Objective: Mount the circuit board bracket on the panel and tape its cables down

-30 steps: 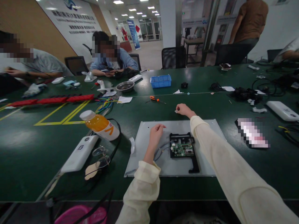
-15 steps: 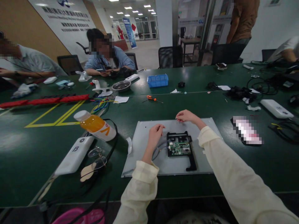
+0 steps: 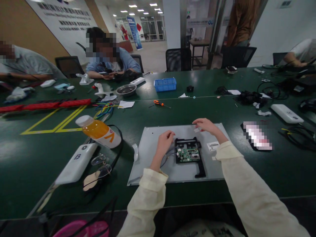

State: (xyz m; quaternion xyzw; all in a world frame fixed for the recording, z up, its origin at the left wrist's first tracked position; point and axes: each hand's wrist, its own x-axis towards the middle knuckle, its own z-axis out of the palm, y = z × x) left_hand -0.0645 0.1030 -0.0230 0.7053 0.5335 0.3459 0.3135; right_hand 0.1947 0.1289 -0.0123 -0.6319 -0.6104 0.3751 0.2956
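Note:
A flat grey panel [image 3: 145, 151] lies on the green table, with a black plastic bracket [image 3: 201, 169] on it. The bracket frames a green circuit board [image 3: 186, 154], and thin grey cables [image 3: 166, 158] run out from its left side. My left hand [image 3: 165, 144] hovers over the panel left of the board, fingers curled into a pinch; what they hold, if anything, is hidden. Near the panel's far edge, my right hand [image 3: 206, 126] has its fingers stretched out and apart. Below its fingertips shows a small whitish piece [image 3: 197, 130]; I cannot tell whether it touches the hand.
To the left are an orange drink bottle [image 3: 98, 131], a white power bank [image 3: 76, 163] and glasses [image 3: 105, 170]. An orange-handled screwdriver [image 3: 159, 103] and a blue basket [image 3: 165, 85] lie beyond the panel. On the right is a phone [image 3: 258, 135]. People sit across the table.
My right hand has shifted slightly right and its fingers have spread from a pinch. A white label on the panel beside its wrist now shows. My left hand stays nearly in place.

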